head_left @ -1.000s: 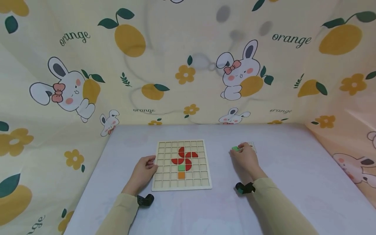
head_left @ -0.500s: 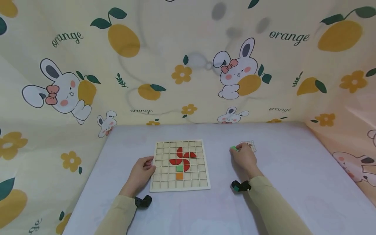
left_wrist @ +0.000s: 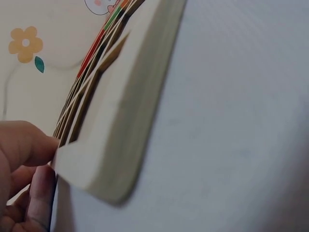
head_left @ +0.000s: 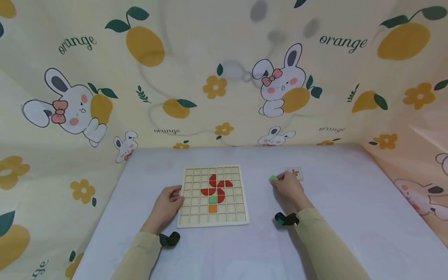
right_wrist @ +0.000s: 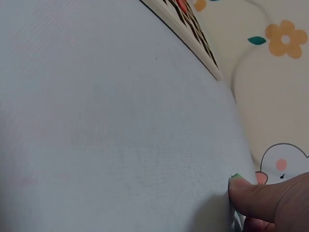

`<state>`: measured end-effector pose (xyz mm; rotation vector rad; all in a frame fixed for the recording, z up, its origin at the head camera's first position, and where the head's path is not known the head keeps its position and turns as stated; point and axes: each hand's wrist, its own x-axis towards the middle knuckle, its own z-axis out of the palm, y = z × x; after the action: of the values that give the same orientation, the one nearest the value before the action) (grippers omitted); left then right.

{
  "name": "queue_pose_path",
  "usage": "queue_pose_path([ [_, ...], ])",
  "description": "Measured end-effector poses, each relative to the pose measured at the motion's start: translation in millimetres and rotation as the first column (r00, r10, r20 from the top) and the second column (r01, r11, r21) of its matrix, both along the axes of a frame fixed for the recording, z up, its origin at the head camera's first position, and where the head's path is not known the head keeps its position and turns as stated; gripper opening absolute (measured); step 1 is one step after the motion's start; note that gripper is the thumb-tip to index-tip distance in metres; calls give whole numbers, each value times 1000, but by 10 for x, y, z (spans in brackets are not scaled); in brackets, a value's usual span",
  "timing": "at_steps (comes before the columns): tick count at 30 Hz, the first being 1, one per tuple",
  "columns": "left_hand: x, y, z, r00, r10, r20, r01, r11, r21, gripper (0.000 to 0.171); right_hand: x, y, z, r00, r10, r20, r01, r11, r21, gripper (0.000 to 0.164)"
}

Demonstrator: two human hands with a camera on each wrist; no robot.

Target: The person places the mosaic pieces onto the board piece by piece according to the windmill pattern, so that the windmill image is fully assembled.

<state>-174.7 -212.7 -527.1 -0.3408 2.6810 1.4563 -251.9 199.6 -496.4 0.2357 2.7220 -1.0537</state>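
Note:
A square wooden grid board (head_left: 231, 214) lies on the table in the head view. Several red quarter-round pieces (head_left: 221, 195) form a pinwheel in its cells, with a green square tile (head_left: 212, 199) and an orange square tile (head_left: 212, 209) in a column underneath. At the board's left edge, my left hand (head_left: 164, 205) holds the rim between thumb and fingers; the left wrist view shows the thumb or finger at the corner (left_wrist: 72, 166). My right hand (head_left: 291, 189) pinches another green tile (head_left: 273, 177), mostly covered by the thumb in the right wrist view.
Behind the right hand lies a small pattern card (head_left: 296, 172) printed with a grid and a red pinwheel. A white cloth (head_left: 259, 252) covers the table. Printed curtains (head_left: 196, 77) rise at the back and both sides.
My right hand has shifted slightly left, away from the card, with the green tile in its fingers, baring more of the card. The left hand stays at the board's edge.

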Motion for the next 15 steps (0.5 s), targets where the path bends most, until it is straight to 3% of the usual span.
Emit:
queue_pose_path([
  [5,16,11,-13,1000,2,3,-2,1000,-6,50,36,42,-43,1000,19,-16,-19,1000,-11,34],
  [15,0,0,-18,1000,4,-3,-4,1000,-16,51,61,97,-13,1000,-14,-5,14,996,-90,32],
])
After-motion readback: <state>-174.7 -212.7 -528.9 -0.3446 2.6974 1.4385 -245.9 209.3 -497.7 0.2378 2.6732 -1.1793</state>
